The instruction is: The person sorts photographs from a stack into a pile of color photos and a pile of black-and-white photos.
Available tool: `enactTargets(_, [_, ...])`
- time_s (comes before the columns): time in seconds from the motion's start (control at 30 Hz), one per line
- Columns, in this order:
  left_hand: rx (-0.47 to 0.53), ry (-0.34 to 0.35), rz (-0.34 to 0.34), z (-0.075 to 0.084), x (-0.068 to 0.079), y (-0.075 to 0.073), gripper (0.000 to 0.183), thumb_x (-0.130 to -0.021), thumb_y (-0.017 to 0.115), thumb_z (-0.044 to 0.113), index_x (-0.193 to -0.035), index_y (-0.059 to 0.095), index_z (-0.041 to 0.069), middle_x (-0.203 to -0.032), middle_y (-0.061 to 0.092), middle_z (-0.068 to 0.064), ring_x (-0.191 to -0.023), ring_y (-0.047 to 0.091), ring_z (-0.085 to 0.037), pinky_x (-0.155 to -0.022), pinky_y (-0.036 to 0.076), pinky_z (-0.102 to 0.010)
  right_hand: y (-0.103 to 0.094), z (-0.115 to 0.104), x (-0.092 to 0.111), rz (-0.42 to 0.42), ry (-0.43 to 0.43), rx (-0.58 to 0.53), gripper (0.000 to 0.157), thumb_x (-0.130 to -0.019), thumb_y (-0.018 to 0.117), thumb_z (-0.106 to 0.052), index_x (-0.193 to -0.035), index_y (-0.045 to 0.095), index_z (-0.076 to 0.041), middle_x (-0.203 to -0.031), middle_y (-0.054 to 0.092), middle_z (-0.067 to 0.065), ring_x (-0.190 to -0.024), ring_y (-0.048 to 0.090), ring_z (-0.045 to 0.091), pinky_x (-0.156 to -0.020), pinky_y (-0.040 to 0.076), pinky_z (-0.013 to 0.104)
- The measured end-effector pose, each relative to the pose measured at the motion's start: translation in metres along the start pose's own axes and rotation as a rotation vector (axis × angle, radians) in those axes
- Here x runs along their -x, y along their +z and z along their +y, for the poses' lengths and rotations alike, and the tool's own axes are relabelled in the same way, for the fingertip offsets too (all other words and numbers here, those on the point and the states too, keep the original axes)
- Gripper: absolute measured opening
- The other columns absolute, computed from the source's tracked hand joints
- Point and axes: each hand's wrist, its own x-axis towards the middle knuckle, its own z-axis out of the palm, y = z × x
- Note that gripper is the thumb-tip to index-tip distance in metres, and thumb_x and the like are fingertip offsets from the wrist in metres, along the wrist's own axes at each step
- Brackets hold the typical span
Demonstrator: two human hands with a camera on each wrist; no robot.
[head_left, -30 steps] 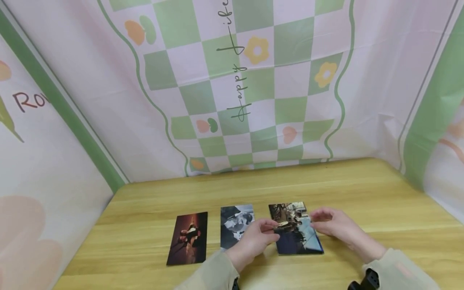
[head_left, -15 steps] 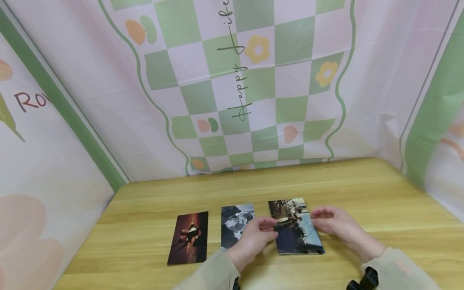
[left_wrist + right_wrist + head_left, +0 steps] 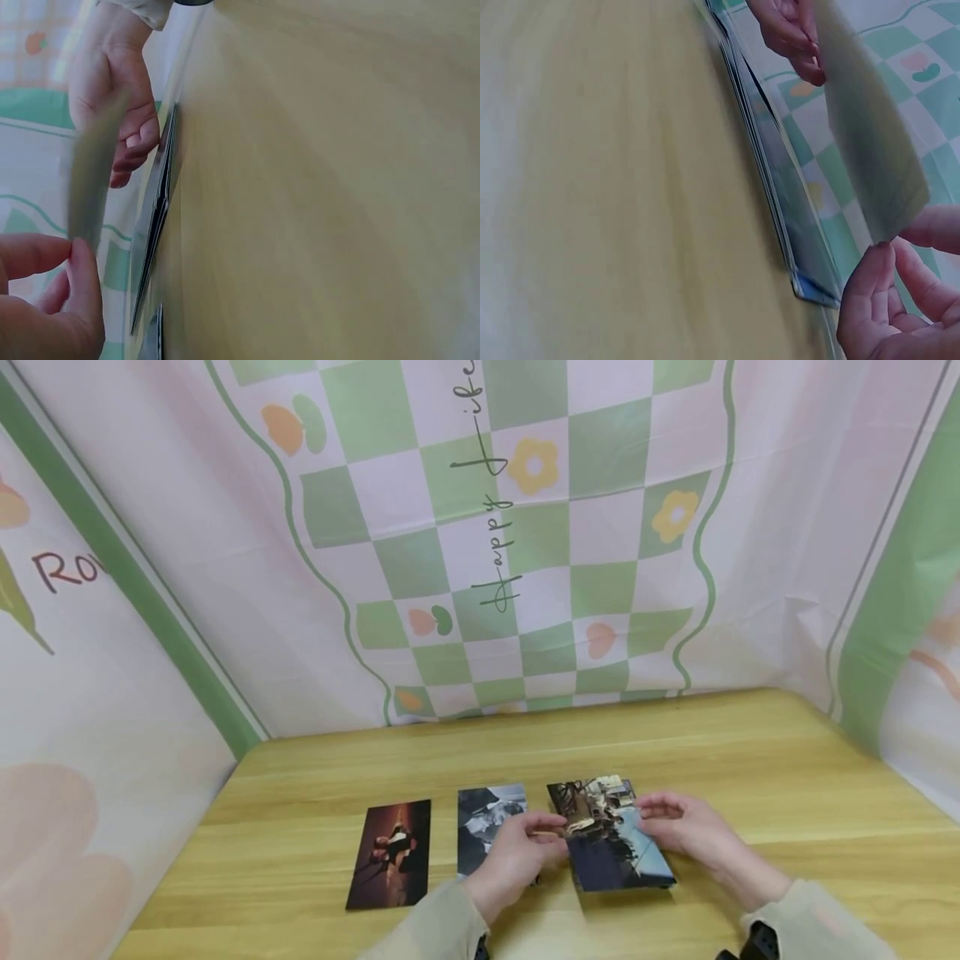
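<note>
A glossy photo card (image 3: 624, 852) with a dark blue and brown scene is raised above a small stack of similar cards (image 3: 756, 135) on the table. My left hand (image 3: 521, 857) pinches its left edge between thumb and fingers. At the opposite edge, my right hand (image 3: 690, 828) pinches the card near a corner. Both wrist views show the pale back of the lifted card (image 3: 94, 180), tilted over the stack. A black-and-white photo card (image 3: 483, 827) lies left of the stack, partly covered by my left hand. Further left is a dark red photo card (image 3: 390, 856), flat on the wood.
The wooden table (image 3: 375, 760) has a pale yellowish grain. Behind it hangs a fabric backdrop (image 3: 525, 585) with green checks and flowers, and printed cloth walls (image 3: 112, 710) stand at the sides. Beige sleeves (image 3: 438, 927) and black wrist cameras sit near the front edge.
The top card lifts off the stack, first tipping up at its far end, then shifting and turning slightly. Both hands stay at its sides; the other two cards keep their places.
</note>
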Motion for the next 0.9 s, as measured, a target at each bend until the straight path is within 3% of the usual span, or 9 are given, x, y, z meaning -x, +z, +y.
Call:
enactTargets(0.17, [0.062,-0.036,-0.017,0.000,0.000,-0.009,0.030,-0.083,0.060,-0.008,-0.113,0.064,-0.004,-0.093,0.067,-0.009,-0.075,0.064,-0.010,-0.076,0.058,-0.028,0.002,-0.001,-0.001,-0.085,0.009,-0.110,0.045,-0.086,0.062,-0.003,-0.122,0.044,0.017,-0.097,0.061,0.000,-0.087,0.061,0.007,-0.082,0.056,0.025])
enactTargets(0.3, [0.109,-0.087,-0.014,0.001,0.000,-0.016,0.027,-0.087,0.059,-0.005,-0.114,0.064,-0.004,-0.097,0.067,-0.009,-0.074,0.064,-0.008,-0.079,0.058,-0.027,0.006,-0.004,-0.001,-0.113,0.026,-0.129,0.043,-0.087,0.063,-0.005,-0.122,0.047,0.013,-0.099,0.060,0.000,-0.088,0.061,0.008,-0.084,0.056,0.028])
enactTargets(0.47, [0.113,-0.074,-0.005,-0.002,0.002,-0.024,0.028,-0.085,0.062,-0.004,-0.113,0.064,-0.004,-0.096,0.066,-0.009,-0.077,0.065,-0.010,-0.079,0.058,-0.029,0.013,-0.008,-0.001,-0.125,0.034,-0.147,0.039,-0.086,0.063,-0.005,-0.121,0.051,0.008,-0.096,0.059,-0.002,-0.085,0.060,0.009,-0.078,0.056,0.025])
enactTargets(0.67, [0.107,-0.066,-0.011,-0.008,0.003,-0.033,0.030,-0.084,0.063,-0.004,-0.114,0.064,-0.004,-0.094,0.066,-0.009,-0.078,0.065,-0.012,-0.079,0.059,-0.031,0.019,-0.013,0.001,-0.150,0.024,-0.163,0.042,-0.087,0.060,-0.001,-0.123,0.044,0.014,-0.094,0.059,-0.003,-0.082,0.060,0.007,-0.075,0.056,0.023])
enactTargets(0.9, [0.119,-0.066,-0.004,-0.005,0.010,-0.043,0.030,-0.085,0.063,-0.005,-0.115,0.063,-0.006,-0.099,0.066,-0.010,-0.077,0.065,-0.009,-0.075,0.059,-0.026,0.029,-0.020,0.001,-0.180,0.029,-0.195,0.041,-0.087,0.061,0.000,-0.123,0.044,0.013,-0.095,0.058,0.000,-0.083,0.060,0.010,-0.075,0.056,0.024])
